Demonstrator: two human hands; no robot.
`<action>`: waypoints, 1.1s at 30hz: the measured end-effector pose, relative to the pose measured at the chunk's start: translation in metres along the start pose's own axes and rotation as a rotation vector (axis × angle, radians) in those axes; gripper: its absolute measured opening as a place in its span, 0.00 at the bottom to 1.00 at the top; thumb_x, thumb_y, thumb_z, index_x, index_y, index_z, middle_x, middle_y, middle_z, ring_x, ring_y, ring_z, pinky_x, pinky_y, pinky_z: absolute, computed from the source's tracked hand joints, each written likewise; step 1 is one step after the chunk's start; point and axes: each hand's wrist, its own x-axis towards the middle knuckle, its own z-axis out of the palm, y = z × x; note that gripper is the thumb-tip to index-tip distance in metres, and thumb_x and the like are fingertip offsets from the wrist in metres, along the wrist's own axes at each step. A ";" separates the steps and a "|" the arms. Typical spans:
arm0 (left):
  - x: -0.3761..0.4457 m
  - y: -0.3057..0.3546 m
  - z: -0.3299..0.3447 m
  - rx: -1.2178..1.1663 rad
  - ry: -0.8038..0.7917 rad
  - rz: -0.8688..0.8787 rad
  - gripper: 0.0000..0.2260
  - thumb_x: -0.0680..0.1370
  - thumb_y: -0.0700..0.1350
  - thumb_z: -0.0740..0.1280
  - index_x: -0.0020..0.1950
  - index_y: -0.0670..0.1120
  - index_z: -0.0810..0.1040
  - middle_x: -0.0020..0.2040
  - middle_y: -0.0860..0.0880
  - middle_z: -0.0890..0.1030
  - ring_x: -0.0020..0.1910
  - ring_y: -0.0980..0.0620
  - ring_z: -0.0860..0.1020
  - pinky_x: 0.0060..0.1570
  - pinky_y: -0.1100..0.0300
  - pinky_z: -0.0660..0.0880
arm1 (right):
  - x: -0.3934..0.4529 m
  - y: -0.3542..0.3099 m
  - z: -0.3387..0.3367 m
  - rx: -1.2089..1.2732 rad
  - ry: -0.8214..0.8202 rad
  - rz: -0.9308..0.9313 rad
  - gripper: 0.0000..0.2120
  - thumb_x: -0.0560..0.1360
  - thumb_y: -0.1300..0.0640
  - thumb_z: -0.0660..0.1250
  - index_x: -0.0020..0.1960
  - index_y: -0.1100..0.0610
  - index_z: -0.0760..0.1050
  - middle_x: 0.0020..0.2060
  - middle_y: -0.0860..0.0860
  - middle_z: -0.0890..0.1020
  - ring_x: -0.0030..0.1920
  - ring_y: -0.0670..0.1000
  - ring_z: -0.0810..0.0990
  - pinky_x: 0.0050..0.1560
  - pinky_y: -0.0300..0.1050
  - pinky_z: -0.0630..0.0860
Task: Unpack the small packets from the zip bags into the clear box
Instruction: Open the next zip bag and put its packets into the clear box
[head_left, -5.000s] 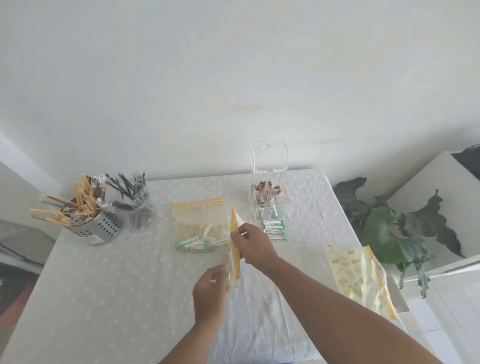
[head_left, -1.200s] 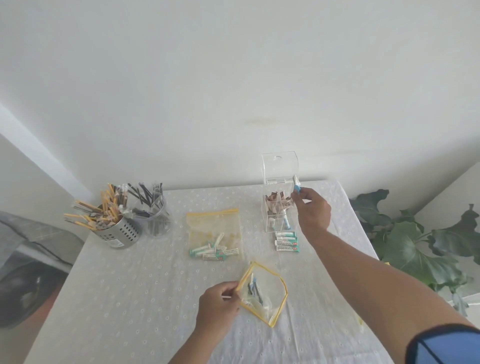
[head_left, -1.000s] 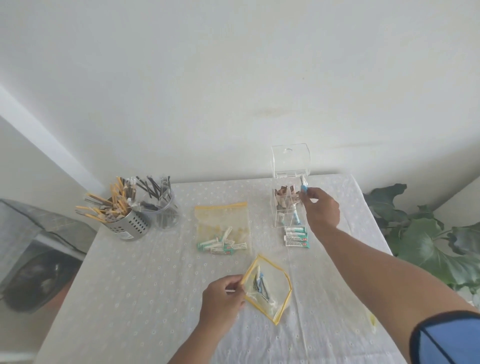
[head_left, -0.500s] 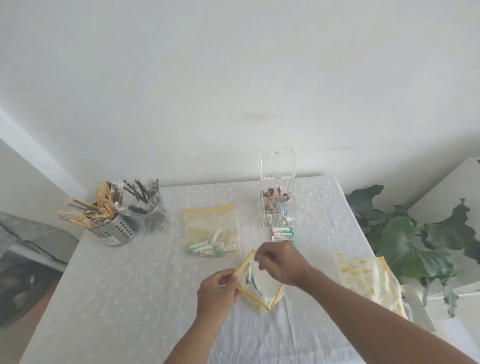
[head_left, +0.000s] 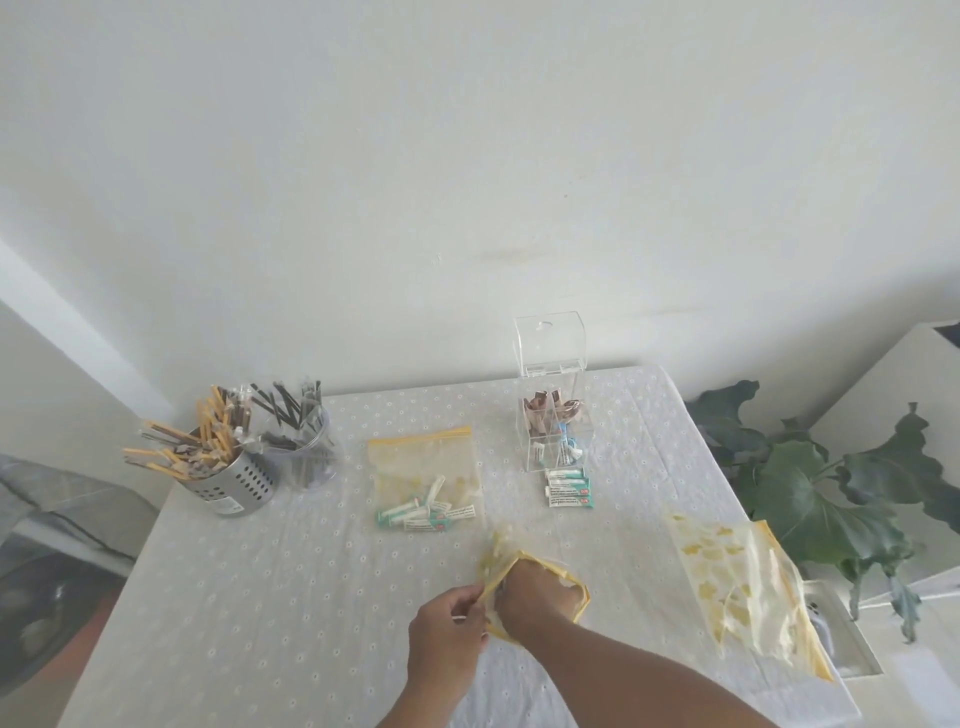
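Head view, items on worktop (head_left: 270, 597), white dotted cloth:

1. Left hand (head_left: 448, 631) – near front edge, fingers pinched shut on yellow rim of zip bag (head_left: 574, 587), holding mouth open.
2. Right hand (head_left: 532, 590) – pushed inside that zip bag; fingers hidden by plastic, can't tell what they grip, if anything.
3. Second zip bag (head_left: 423, 467) – flat, mid-worktop, yellow seal at far edge; several green/white packets (head_left: 423, 514) bunched at its near end.
4. Clear box (head_left: 553, 431) – far right of centre, lid (head_left: 550, 340) standing upright. Divided into compartments: brown packets in rear ones, white/blue pcs in front ones.
5. Loose green/white packets, 3 (head_left: 569, 487) – stacked flat on cloth just in front of clear box.
6. Third zip bag (head_left: 737, 582) – yellow-patterned, crumpled, at right edge of worktop, well apart from hands.
7. Metal perforated holder (head_left: 234, 483) – far left, full of wrapped yellow/brown sticks.
8. Clear cup (head_left: 309, 457) – just beside holder, dark sticks inside.
9. Plant (head_left: 810, 493) – off worktop, right.
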 end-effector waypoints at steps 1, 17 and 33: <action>0.000 0.000 0.001 0.009 -0.001 0.004 0.10 0.78 0.37 0.69 0.48 0.50 0.88 0.43 0.48 0.87 0.43 0.49 0.86 0.39 0.55 0.86 | 0.000 0.000 0.000 0.000 0.000 -0.004 0.14 0.77 0.53 0.60 0.58 0.46 0.81 0.56 0.44 0.85 0.62 0.51 0.82 0.63 0.53 0.70; 0.004 -0.003 0.004 -0.017 0.041 -0.052 0.09 0.77 0.36 0.70 0.46 0.49 0.88 0.44 0.46 0.87 0.41 0.48 0.86 0.37 0.58 0.85 | -0.007 0.035 -0.019 -0.108 -0.096 -0.328 0.17 0.81 0.52 0.60 0.69 0.55 0.72 0.66 0.55 0.77 0.66 0.60 0.77 0.61 0.54 0.77; 0.008 0.003 0.005 -0.039 0.042 -0.071 0.09 0.78 0.35 0.70 0.46 0.47 0.88 0.42 0.45 0.87 0.42 0.47 0.87 0.40 0.56 0.86 | 0.011 0.028 -0.007 0.080 -0.096 -0.319 0.10 0.82 0.53 0.65 0.59 0.54 0.80 0.60 0.56 0.82 0.60 0.59 0.81 0.52 0.48 0.76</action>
